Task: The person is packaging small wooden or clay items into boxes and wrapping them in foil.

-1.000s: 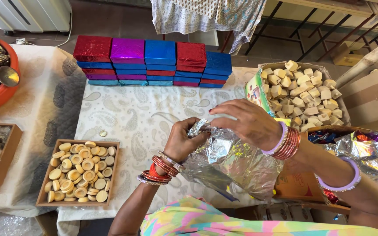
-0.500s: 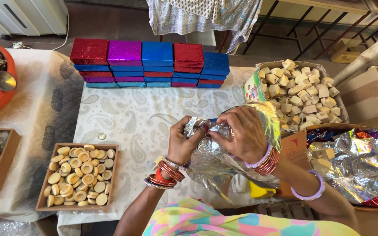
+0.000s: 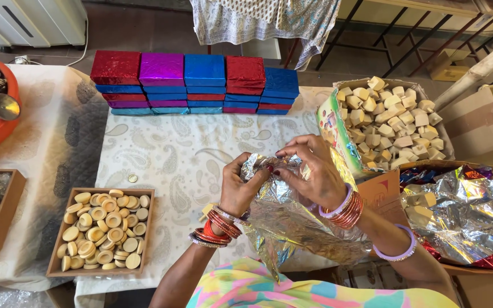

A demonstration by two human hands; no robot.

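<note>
The crinkled silver foil (image 3: pixel 292 211) lay gathered over the near edge of the counter (image 3: pixel 172 154), and since a second earlier the right hand (image 3: pixel 315 177) had come down from its lifted spread to meet the left hand (image 3: pixel 241 191), both grips pinched shut on the foil's top fold, so the wrapping looked nearly closed. Around it stood a tray of round pale pieces (image 3: pixel 101 231), stacked shiny boxes (image 3: pixel 195 82), a carton of pale cubes (image 3: pixel 392 117) and loose foil sheets (image 3: pixel 469 211).

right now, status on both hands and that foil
Left hand and right hand both pinching the silver foil sheet, grip shut at its top edge. Foil crumpled, held above the table. Nothing in the way.
</note>
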